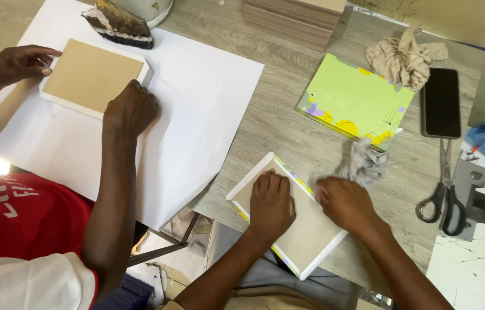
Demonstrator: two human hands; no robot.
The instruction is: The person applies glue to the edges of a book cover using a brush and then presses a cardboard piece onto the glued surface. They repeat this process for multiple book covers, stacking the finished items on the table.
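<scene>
A flat square board (305, 241) with a tan back and white wrapped edges lies at the table's near edge. My left hand (271, 204) presses flat on its middle. My right hand (343, 201) rests at the board's upper right edge and grips a grey rag (367, 163) that sticks out beyond the fingers. A green patterned cover (354, 100) lies further back on the table.
A co-worker in a red shirt holds a second tan board (90, 74) on a large white sheet (196, 115) with both hands. A crumpled cloth (406, 57), a dark phone (441, 102), scissors (444, 189) and a tape dispenser (483, 201) lie at the right.
</scene>
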